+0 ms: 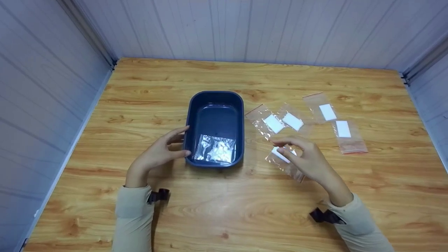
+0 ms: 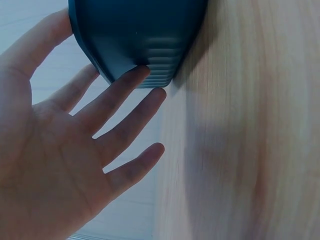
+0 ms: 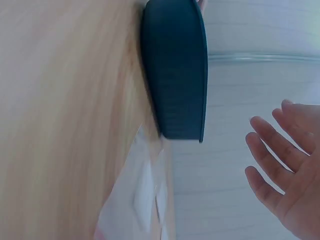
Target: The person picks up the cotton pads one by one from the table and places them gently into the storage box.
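The dark blue tray [image 1: 215, 165] holds a clear bag [image 1: 218, 149] at its near end. My left hand [image 1: 157, 150] touches the tray's left side, with its fingers spread in the left wrist view. Over a clear bag with a white block [image 1: 280, 155], right of the tray, my right hand [image 1: 304, 157] has its fingers loosely bent and nothing visible between them. In the right wrist view, that hand [image 3: 295, 165] is apart from the tray [image 3: 177, 70].
Beyond the right hand lie two bags with white blocks [image 1: 274, 123] [image 1: 293, 121] side by side. Farther right are two more, with blocks [image 1: 327, 112] [image 1: 343, 129]. Pale panel walls [image 1: 259, 31] border the wooden table [image 1: 224, 210].
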### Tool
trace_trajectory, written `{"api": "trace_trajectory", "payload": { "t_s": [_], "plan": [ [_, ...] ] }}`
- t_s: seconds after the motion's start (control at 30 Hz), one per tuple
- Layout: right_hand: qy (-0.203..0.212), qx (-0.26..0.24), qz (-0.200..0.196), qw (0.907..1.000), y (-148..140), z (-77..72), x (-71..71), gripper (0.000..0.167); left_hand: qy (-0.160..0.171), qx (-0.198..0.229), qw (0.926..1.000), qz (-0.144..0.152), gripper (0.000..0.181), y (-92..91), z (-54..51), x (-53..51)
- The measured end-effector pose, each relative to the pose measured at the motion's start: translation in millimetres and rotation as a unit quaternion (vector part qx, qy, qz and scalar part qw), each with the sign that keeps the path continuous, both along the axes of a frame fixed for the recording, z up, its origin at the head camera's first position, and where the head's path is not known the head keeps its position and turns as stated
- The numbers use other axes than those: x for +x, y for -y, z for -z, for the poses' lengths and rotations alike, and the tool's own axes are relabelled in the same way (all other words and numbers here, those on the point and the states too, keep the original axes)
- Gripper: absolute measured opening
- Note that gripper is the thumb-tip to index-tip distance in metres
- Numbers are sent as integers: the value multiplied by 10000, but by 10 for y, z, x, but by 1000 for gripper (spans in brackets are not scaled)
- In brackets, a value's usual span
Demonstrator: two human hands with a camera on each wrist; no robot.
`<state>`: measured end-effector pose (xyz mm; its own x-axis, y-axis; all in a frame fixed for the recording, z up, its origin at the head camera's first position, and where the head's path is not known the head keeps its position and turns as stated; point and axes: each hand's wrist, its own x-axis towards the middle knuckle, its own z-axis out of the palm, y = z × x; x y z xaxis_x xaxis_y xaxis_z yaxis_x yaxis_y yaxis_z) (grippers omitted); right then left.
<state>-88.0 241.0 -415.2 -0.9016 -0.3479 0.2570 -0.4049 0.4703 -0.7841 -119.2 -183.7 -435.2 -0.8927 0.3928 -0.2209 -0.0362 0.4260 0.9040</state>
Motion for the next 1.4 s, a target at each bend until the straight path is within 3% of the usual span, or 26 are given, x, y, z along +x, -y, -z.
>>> {"api": "trace_trajectory", "payload": {
  "t_s": [0.33,0.57,0.73,1.07,1.23,1.4],
  "plan": [
    [-11,426,282,9987,-454,128,13,20,23,-125,9999,-14,81,13,-19,8],
    [256,1131,-41,9932,-685,232,47,28,46,-316,9994,-144,79,12,-16,72],
    [362,1668,-285,9849,-832,347,73,40,20,-301,9995,-61,81,-12,-27,48],
    [372,2350,-656,9691,-865,335,53,51,-12,-215,9998,-27,81,-1,-23,23],
    [461,2391,-850,9662,-854,364,36,60,-51,-183,9998,15,79,-3,-27,16],
    [538,2523,-759,9632,-826,404,60,69,-22,-123,9999,-31,79,-11,-19,33]
  ]
}}
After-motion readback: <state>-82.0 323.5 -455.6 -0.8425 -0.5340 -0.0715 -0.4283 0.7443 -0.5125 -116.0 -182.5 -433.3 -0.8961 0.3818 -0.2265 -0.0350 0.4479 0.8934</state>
